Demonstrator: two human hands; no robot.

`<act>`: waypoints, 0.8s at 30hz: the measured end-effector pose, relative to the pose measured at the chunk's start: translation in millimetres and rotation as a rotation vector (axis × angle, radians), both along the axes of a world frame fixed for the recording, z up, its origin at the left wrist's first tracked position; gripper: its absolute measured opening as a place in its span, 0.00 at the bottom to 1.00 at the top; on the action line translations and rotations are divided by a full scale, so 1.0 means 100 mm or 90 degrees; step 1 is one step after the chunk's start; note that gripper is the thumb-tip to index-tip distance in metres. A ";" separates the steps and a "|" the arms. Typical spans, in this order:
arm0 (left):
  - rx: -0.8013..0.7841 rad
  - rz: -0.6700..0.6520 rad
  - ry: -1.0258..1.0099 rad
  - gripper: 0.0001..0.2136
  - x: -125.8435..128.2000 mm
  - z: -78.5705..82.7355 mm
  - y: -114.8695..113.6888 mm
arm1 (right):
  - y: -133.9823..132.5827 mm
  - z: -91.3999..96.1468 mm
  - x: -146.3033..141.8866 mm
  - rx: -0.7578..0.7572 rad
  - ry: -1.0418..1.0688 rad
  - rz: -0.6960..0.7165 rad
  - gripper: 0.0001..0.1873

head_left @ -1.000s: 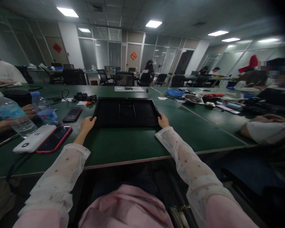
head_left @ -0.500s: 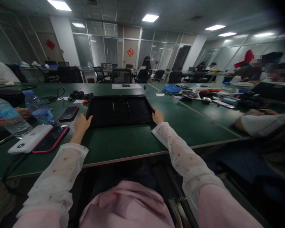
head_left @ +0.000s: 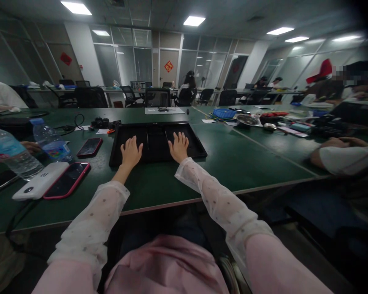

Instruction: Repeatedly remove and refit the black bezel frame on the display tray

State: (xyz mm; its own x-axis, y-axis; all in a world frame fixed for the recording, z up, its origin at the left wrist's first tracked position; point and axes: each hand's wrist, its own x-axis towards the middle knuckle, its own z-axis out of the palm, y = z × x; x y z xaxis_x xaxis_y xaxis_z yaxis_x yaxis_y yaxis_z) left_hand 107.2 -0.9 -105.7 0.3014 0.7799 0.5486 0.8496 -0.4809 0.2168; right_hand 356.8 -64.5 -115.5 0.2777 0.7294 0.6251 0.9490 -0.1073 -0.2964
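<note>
A flat black tray point(head_left: 195, 143) lies on the green table point(head_left: 233, 163) straight ahead of me. My left hand point(head_left: 131, 152) rests palm down on the tray's near left part, fingers spread. My right hand point(head_left: 178, 146) lies flat on the tray a little to the right of its middle, fingers stretched out too. Neither hand holds anything. Both arms wear sheer white dotted sleeves.
On the left lie a red-cased phone point(head_left: 67, 180), a white power bank point(head_left: 40, 181), a dark phone point(head_left: 90, 147) and two water bottles point(head_left: 50, 141). Other people's arms rest at the left edge and at the right point(head_left: 340, 155). Tools and a blue basket point(head_left: 223, 113) sit further right.
Both hands left the tray's near corners and moved inward onto its surface, now lying flat with fingers spread. The tray has turned slightly.
</note>
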 end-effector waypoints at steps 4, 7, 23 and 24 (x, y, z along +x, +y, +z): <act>-0.093 -0.018 0.071 0.31 0.10 -0.11 0.03 | 0.06 -0.11 -0.16 -0.077 -0.009 0.052 0.32; -0.138 -0.024 0.062 0.31 0.06 -0.09 0.06 | 0.05 -0.07 -0.12 -0.086 -0.010 0.052 0.30; -0.260 0.220 -0.053 0.24 -0.91 -0.09 0.45 | -0.29 0.09 1.28 -0.228 0.227 -0.159 0.26; -0.258 0.220 -0.051 0.24 -0.91 -0.09 0.45 | -0.29 0.08 1.29 -0.225 0.230 -0.156 0.26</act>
